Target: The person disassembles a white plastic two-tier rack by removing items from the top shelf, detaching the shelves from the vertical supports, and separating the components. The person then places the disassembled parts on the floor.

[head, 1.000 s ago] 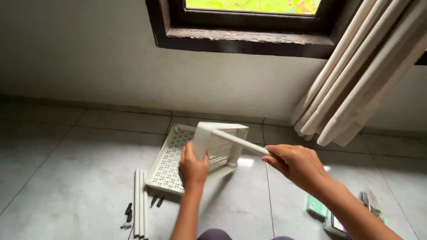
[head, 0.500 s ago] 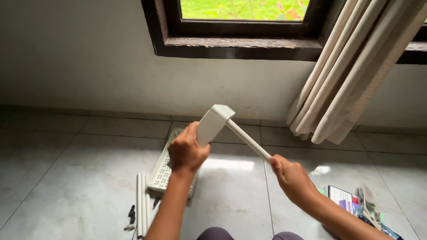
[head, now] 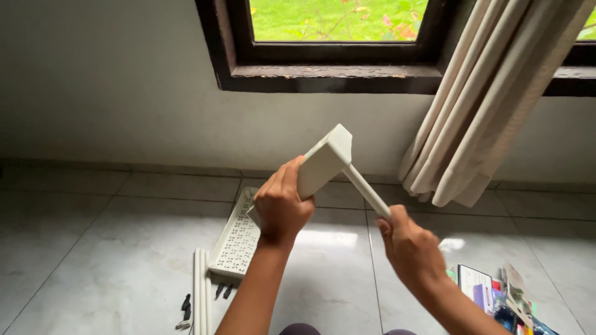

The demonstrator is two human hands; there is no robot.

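My left hand [head: 280,205] grips a cream plastic shelf tray [head: 324,162], held up on edge in front of me. My right hand [head: 410,248] is closed around a cream pole [head: 363,189] whose far end meets the tray's upper corner. Below my left hand, a second perforated cream tray [head: 234,243] lies flat on the tiled floor. Both hands are raised well above the floor.
Several cream poles [head: 200,291] lie side by side on the floor at lower left, with small dark fittings [head: 185,306] beside them. Colourful packets and papers [head: 490,291] sit at lower right. A beige curtain [head: 490,105] hangs at right below a dark-framed window [head: 335,68].
Both hands have lifted the tray and pole up from near the floor. The tray has tilted on edge, and the view has risen with it.
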